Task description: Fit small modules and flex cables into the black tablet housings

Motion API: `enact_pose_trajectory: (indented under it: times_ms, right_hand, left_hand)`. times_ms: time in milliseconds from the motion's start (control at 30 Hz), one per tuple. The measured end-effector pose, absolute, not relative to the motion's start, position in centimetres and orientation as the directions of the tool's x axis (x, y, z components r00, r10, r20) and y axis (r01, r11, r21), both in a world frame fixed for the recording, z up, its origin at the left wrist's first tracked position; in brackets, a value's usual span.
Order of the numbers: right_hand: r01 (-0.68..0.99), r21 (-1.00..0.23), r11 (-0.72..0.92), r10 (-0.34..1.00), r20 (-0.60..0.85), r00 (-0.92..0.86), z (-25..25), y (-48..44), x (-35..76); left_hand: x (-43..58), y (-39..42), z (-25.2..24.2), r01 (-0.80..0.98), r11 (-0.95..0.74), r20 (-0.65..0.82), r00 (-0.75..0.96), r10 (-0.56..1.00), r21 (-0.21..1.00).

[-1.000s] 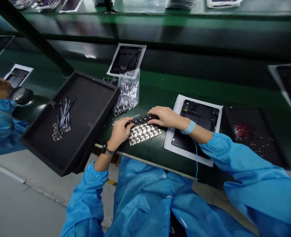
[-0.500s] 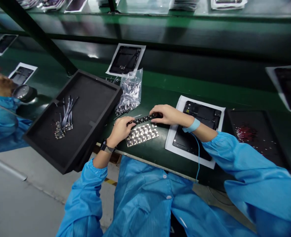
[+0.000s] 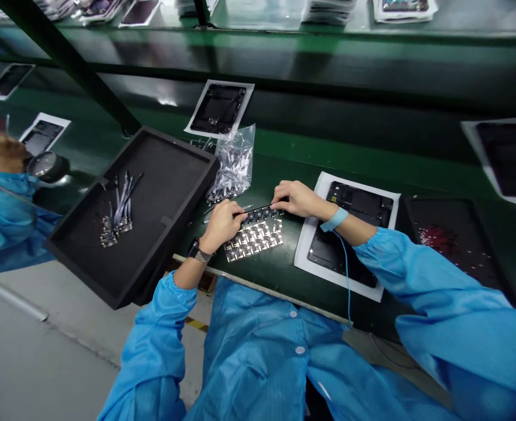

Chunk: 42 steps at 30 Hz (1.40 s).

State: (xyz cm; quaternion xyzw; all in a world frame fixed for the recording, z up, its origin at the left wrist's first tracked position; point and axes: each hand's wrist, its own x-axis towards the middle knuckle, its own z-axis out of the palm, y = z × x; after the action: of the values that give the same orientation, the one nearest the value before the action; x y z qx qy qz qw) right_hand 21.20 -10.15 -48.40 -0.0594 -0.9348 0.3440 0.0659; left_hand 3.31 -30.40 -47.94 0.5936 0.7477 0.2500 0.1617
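The ends of the dark strip were hidden by the left hand and right hand; markings on the parts sheet just below the grip were too small to be read.

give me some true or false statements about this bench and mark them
1. The left hand and the right hand both hold a dark strip of small circuit boards. True.
2. A wristwatch sits on the left wrist. True.
3. A bundle of flat cables lies in the black foam tray. True.
4. The clear plastic bag lies inside that tray. False: it lies on the green bench beside the tray.
5. The blue strap is on the left wrist. False: it is on the right wrist.
6. The black device housing lies directly on the bench. False: a white sheet lies under it.
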Motion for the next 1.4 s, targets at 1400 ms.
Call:
enact_pose_trajectory:
  times_ms: [1400]
  right_hand:
    - [-0.092, -0.381, 0.92, 0.04, 0.325, -0.945, -50.1, -13.5, 19.6]
  left_hand:
    - [3.0, -32.8, -49.1, 0.755, 0.191, 0.157, -0.363, 0.918, 0.627]
